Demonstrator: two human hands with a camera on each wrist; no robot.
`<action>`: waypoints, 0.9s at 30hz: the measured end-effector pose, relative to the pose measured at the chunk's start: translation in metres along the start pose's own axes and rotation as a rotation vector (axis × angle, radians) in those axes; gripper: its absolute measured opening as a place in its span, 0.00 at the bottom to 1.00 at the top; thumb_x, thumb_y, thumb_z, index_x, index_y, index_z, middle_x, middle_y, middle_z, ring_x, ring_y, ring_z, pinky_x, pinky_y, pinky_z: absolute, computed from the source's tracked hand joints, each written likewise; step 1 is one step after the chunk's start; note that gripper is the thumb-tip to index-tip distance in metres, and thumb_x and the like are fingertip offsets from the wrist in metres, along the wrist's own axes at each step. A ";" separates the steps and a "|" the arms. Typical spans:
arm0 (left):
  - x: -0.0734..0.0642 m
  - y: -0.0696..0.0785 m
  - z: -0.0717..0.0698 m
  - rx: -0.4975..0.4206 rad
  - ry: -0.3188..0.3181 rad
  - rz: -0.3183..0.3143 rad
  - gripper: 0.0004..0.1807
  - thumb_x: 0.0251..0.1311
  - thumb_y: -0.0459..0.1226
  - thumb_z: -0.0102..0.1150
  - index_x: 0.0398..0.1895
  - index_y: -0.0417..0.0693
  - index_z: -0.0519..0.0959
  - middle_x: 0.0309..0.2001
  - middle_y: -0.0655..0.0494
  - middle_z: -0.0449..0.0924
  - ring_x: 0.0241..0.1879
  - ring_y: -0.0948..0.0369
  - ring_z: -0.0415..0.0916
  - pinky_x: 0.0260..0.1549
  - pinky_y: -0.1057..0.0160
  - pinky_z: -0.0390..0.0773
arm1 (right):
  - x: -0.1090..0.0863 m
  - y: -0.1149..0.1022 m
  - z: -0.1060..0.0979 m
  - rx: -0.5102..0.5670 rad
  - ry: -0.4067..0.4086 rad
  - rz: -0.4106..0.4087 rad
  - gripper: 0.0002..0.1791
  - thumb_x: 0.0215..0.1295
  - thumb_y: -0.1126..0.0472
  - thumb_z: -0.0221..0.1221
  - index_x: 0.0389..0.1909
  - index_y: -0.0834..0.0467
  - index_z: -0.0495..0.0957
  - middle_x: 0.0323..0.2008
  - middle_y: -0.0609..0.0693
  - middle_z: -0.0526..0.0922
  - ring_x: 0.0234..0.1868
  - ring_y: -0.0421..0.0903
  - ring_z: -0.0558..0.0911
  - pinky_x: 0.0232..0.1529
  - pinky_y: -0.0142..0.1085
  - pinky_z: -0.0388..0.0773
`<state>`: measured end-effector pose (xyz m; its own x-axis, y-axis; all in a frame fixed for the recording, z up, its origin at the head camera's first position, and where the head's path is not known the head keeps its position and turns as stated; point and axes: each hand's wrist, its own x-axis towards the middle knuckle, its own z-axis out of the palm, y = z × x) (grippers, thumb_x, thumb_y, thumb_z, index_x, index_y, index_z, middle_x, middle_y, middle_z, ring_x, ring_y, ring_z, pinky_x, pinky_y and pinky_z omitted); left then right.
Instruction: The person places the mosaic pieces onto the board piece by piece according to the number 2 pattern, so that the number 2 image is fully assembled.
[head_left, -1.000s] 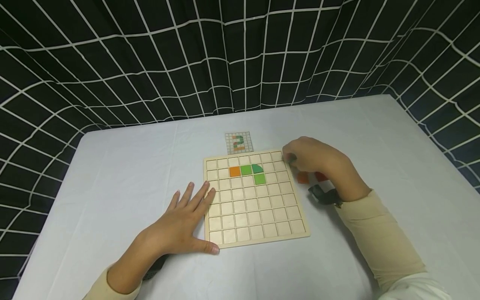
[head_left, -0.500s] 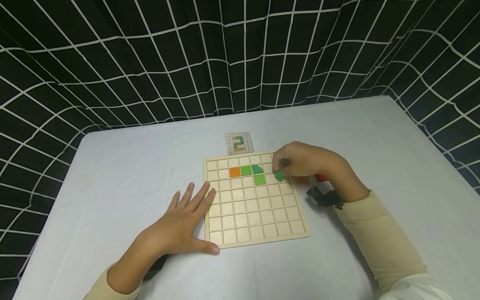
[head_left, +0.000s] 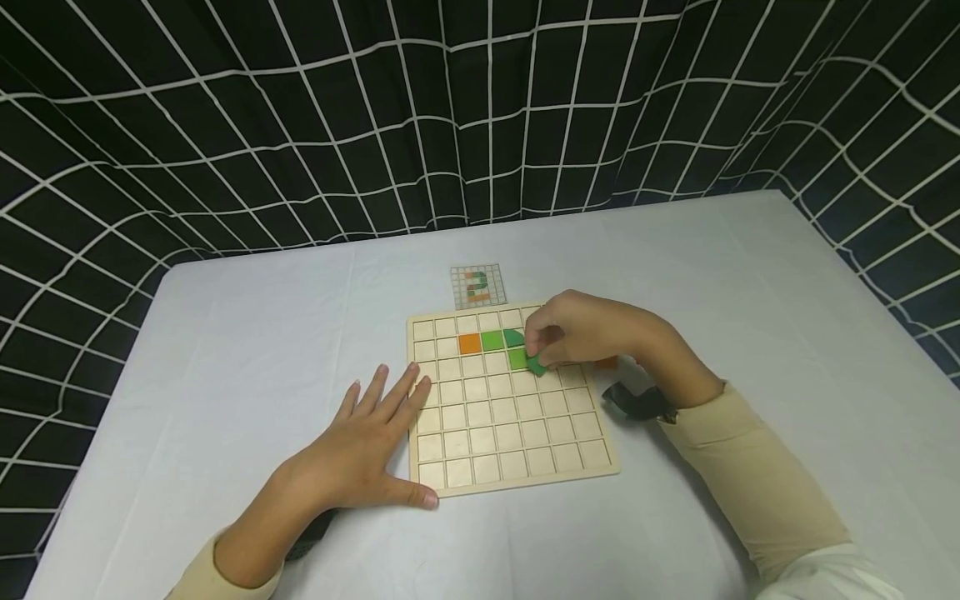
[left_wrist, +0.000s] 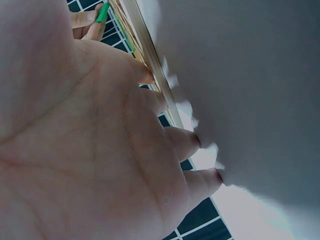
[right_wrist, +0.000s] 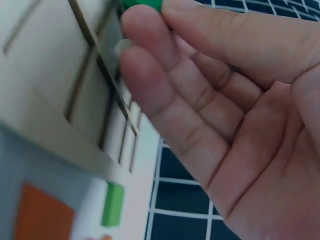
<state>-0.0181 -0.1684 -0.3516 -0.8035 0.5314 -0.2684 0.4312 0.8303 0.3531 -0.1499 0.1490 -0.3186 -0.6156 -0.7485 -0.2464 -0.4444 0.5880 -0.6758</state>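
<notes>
Between thumb and fingertips, my right hand (head_left: 588, 329) pinches a dark green tile (head_left: 536, 365) low over the wooden grid board (head_left: 495, 437). That tile overlaps the right side of a light green square tile (head_left: 517, 358) in the head view. In the row behind lie an orange square tile (head_left: 469, 343), another light green square tile (head_left: 492, 340) and a dark green round-cornered tile (head_left: 513, 337), partly covered by my fingers. My left hand (head_left: 352, 454) rests with fingers spread at the board's left edge, the index fingertip on the rim and the thumb by the front left corner.
A small pattern card (head_left: 478, 286) lies just behind the board. Loose tiles lie right of the board: an orange tile (right_wrist: 42, 215) and a green tile (right_wrist: 113, 204) show in the right wrist view. Black white-lined cloth (head_left: 480, 125) hangs behind the white table (head_left: 247, 333).
My right hand has carried the dark green tile leftward from the board's right edge to beside the light green square. My left hand has stayed still.
</notes>
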 end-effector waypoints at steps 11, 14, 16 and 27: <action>0.000 0.000 0.000 0.003 0.004 0.005 0.71 0.42 0.76 0.60 0.82 0.47 0.44 0.81 0.50 0.34 0.77 0.39 0.29 0.68 0.31 0.38 | 0.008 -0.005 0.011 0.041 0.005 -0.015 0.10 0.56 0.71 0.68 0.28 0.52 0.83 0.31 0.43 0.83 0.36 0.45 0.77 0.44 0.41 0.75; 0.000 -0.001 0.000 0.008 0.007 0.007 0.71 0.42 0.77 0.60 0.82 0.47 0.45 0.81 0.49 0.34 0.77 0.39 0.29 0.68 0.31 0.38 | 0.010 -0.006 0.014 0.012 -0.009 -0.017 0.09 0.56 0.69 0.69 0.27 0.51 0.83 0.28 0.42 0.82 0.34 0.43 0.76 0.40 0.40 0.75; 0.000 -0.001 0.000 0.010 0.009 0.007 0.71 0.42 0.77 0.60 0.82 0.47 0.44 0.81 0.49 0.34 0.77 0.39 0.29 0.68 0.31 0.38 | 0.011 -0.006 0.016 -0.017 -0.021 -0.033 0.09 0.56 0.68 0.70 0.26 0.51 0.83 0.26 0.41 0.81 0.31 0.42 0.76 0.37 0.38 0.75; 0.001 -0.002 0.001 0.009 0.016 0.015 0.71 0.42 0.77 0.60 0.82 0.47 0.45 0.81 0.48 0.34 0.77 0.39 0.30 0.68 0.31 0.39 | 0.012 -0.010 0.021 -0.128 -0.015 -0.070 0.10 0.59 0.66 0.68 0.22 0.50 0.82 0.22 0.38 0.78 0.27 0.39 0.74 0.34 0.37 0.74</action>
<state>-0.0188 -0.1694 -0.3534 -0.8030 0.5415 -0.2490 0.4473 0.8237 0.3486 -0.1395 0.1277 -0.3296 -0.5708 -0.7931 -0.2128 -0.5658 0.5677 -0.5980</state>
